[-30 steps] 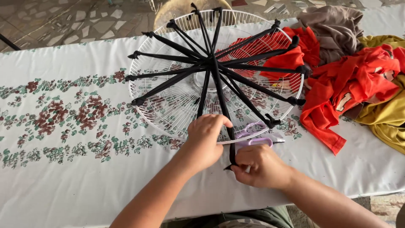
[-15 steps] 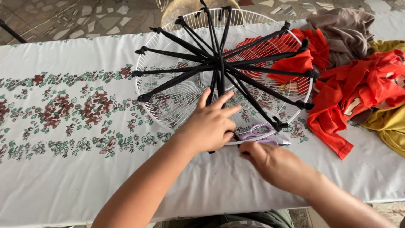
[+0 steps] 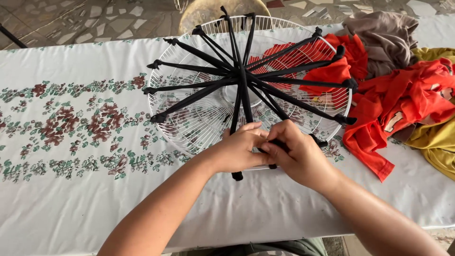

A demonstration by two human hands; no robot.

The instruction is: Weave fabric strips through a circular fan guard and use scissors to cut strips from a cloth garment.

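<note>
Both hands, left (image 3: pixel 239 149) and right (image 3: pixel 294 154), together pinching a black strip (image 3: pixel 246 106) at the white fan guard's (image 3: pixel 189 128) near rim.

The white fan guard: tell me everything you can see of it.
The white fan guard is a round grille of thin wire, lying flat on the flowered tablecloth. Black fabric strips are stretched across it like spokes, crossing near its centre and knotted at the rim. Red clothes lie on and under its right part. Both the left hand and the right hand press together at its near edge.
</note>
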